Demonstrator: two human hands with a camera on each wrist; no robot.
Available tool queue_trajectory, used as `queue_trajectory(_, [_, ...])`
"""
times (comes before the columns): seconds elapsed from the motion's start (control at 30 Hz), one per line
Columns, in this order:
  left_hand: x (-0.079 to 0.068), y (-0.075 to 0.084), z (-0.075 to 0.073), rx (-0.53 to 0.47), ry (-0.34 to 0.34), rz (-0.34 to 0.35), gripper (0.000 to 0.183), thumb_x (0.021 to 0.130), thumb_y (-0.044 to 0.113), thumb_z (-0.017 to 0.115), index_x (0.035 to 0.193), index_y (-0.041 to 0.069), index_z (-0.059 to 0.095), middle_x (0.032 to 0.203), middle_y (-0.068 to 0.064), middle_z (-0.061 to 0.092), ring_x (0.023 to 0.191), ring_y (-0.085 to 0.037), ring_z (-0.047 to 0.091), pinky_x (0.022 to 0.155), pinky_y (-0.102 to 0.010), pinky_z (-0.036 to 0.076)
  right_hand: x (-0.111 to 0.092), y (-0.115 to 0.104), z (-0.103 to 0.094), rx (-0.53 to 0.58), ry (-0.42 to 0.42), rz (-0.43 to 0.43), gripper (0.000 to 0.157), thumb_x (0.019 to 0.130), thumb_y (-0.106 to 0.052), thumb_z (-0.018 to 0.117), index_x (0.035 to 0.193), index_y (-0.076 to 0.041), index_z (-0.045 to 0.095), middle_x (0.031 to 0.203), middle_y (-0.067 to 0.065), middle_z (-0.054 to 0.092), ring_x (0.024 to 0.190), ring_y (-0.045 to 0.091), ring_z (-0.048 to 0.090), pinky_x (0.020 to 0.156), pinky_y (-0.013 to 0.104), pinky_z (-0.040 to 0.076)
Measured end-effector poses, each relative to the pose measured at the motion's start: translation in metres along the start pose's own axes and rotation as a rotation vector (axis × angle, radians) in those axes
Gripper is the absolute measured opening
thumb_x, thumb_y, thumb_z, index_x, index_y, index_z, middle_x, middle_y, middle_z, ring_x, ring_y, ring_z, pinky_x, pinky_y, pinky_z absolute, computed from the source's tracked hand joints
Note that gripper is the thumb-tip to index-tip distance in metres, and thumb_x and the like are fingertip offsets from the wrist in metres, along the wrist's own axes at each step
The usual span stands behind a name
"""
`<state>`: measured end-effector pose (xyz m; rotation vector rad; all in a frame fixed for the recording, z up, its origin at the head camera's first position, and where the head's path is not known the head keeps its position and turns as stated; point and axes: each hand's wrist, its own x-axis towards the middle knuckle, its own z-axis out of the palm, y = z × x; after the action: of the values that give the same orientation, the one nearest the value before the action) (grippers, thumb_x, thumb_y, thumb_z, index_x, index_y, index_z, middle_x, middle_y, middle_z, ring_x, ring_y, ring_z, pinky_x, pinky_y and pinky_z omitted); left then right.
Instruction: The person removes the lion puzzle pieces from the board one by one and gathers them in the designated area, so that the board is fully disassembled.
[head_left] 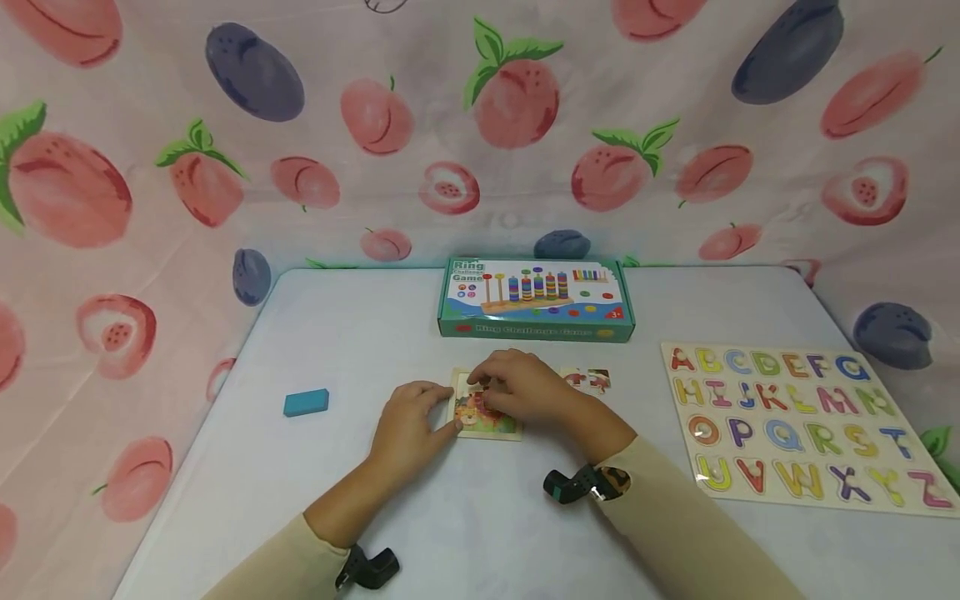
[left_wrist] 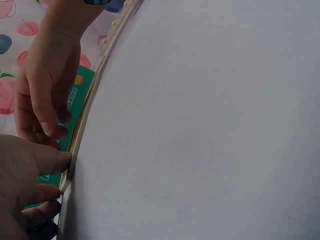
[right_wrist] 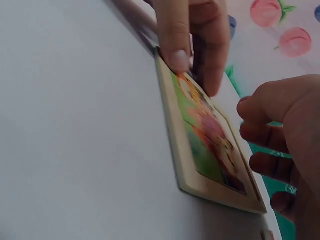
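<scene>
A small wooden jigsaw puzzle (head_left: pixel 491 431) with a colourful picture lies in its pale frame at the middle of the table. My left hand (head_left: pixel 408 425) holds the frame at its left side, the thumb near the lower corner and a finger farther up the edge. Above the picture is my right hand (head_left: pixel 528 387), its fingers loosely bent. In the right wrist view the right hand (right_wrist: pixel 295 130) shows nothing between its fingers and stands apart from the puzzle (right_wrist: pixel 212 135). Part of the picture is hidden under that hand in the head view. Loose puzzle pieces (head_left: pixel 598 381) lie just right of it.
Behind the puzzle stands a green Ring Challenge Game box (head_left: pixel 536 329). A blue block (head_left: pixel 306 402) lies to the left. On the right is a wooden alphabet board (head_left: pixel 750 421) with coloured letters. A fruit-patterned cloth (head_left: pixel 510 183) hangs behind the table.
</scene>
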<state>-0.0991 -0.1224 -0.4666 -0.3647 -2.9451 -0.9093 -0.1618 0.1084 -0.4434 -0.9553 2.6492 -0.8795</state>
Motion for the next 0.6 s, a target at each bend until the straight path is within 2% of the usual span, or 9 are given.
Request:
queue_trajectory(0.27, [0.001, -0.001, -0.002, 0.017, -0.014, 0.001, 0.047, 0.088, 0.025, 0.089, 0.129, 0.006, 0.075, 0.126, -0.010, 0.070, 0.129, -0.034, 0.057, 0.111, -0.053, 0.044, 0.009, -0.007, 0.011, -0.054, -0.030, -0.066, 0.029, 0.102, -0.018, 0.072, 0.129, -0.013, 0.075, 0.117, -0.001, 0.071, 0.104, 0.017, 0.063, 0.096, 0.039, 0.053])
queue_trajectory(0.6, [0.003, -0.001, -0.002, -0.052, 0.001, -0.009, 0.046, 0.086, 0.022, 0.091, 0.126, 0.004, 0.077, 0.124, -0.009, 0.070, 0.129, -0.033, 0.057, 0.112, -0.052, 0.043, 0.010, -0.011, 0.012, -0.083, -0.043, -0.010, 0.030, 0.101, -0.016, 0.072, 0.131, -0.014, 0.076, 0.116, 0.000, 0.070, 0.097, 0.016, 0.061, 0.089, 0.036, 0.052])
